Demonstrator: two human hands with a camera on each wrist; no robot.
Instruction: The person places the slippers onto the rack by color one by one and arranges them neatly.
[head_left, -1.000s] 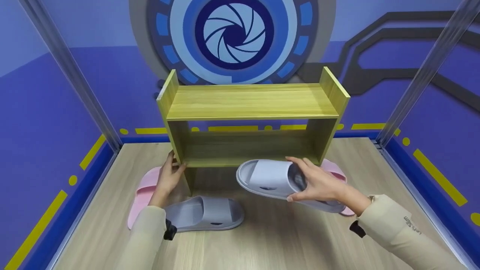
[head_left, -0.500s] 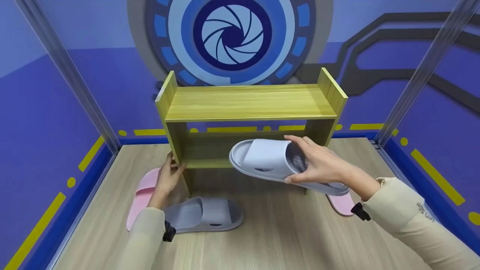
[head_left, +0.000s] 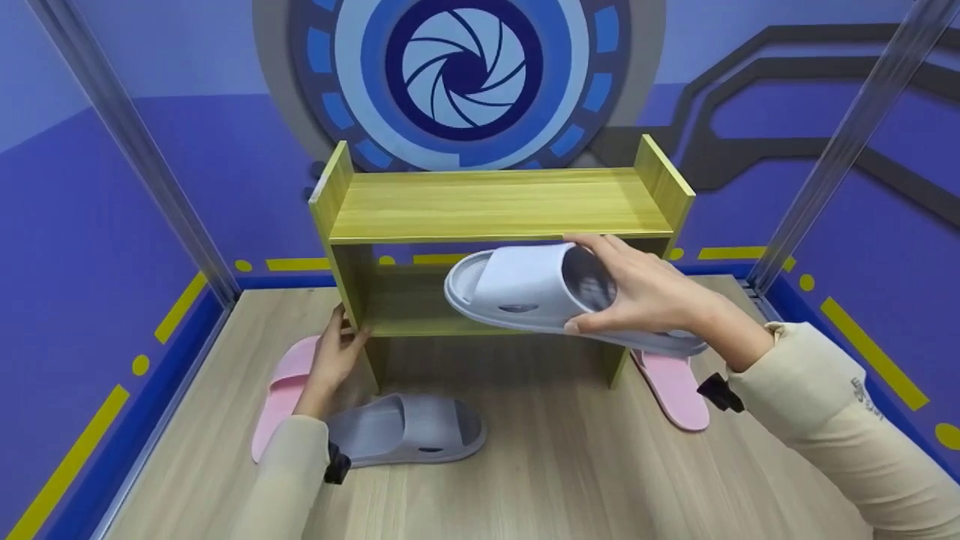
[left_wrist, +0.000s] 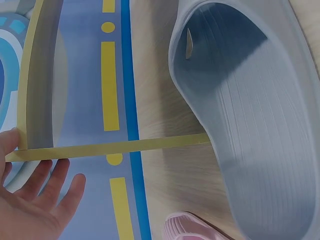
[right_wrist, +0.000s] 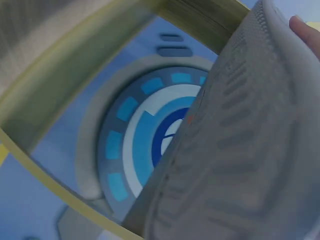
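My right hand (head_left: pixel 645 289) grips a grey slide slipper (head_left: pixel 517 279) by its strap opening and side, thumb on the near edge, toe pointing left. It is held up in front of the wooden shelf's (head_left: pixel 502 201) middle level, overlapping it. The right wrist view shows the slipper's ridged sole (right_wrist: pixel 225 150). At the left, my left hand (head_left: pixel 337 358) pinches the shelf's side panel; in the left wrist view its thumb and fingers lie on either side of the panel edge (left_wrist: pixel 95 147). A second grey slipper (head_left: pixel 431 429) lies on the wooden surface beside my left wrist, toe right.
A pink slipper (head_left: pixel 279 405) lies left of the shelf, partly behind my left hand. Another pink slipper (head_left: pixel 679 394) lies to the right, partly hidden by the raised grey one. Blue patterned walls (head_left: pixel 195 172) and metal posts (head_left: pixel 150 157) enclose the wooden surface (head_left: pixel 555 480).
My right hand has raised the grey slipper from below the middle level to just under the top board, shifting slightly left. More of the right pink slipper's heel shows. My left hand stays put.
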